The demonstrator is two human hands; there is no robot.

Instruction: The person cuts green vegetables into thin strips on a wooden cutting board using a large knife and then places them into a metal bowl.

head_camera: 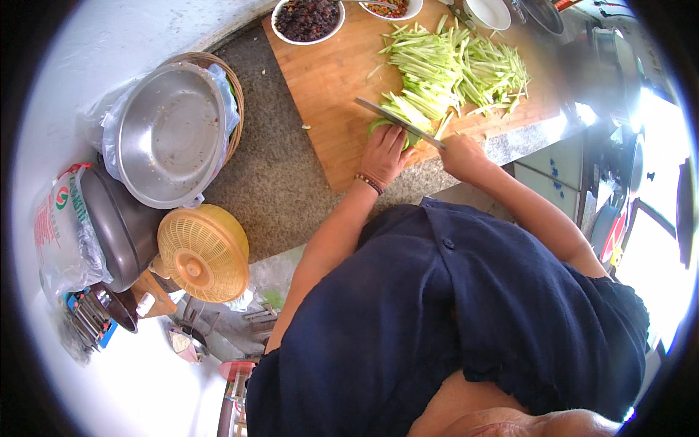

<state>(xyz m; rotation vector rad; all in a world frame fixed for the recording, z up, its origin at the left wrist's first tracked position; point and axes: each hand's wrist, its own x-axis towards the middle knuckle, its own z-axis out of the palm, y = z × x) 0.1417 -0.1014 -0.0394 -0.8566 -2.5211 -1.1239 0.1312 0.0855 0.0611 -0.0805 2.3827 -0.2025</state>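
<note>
My right hand [463, 157] grips the handle of a kitchen knife [396, 120], its blade slanting up and left across a pale green vegetable. My left hand [384, 155], with a beaded bracelet at the wrist, presses a green vegetable piece [379, 125] onto the wooden cutting board [322, 93] beside the blade. Fingers partly hide that piece. Just beyond the blade lie freshly cut slices [408, 111]. A large heap of thin green vegetable strips [426, 65] spreads over the board, with a second heap [494, 74] to its right.
At the board's far edge stand a bowl of dark chopped food [307, 21], a bowl of chopped peppers [390, 7] with a spoon, and a white bowl [489, 13]. Left on the stone counter [262, 180] are a metal basin [170, 134] over a wicker basket [236, 87] and a yellow plastic basket [205, 251].
</note>
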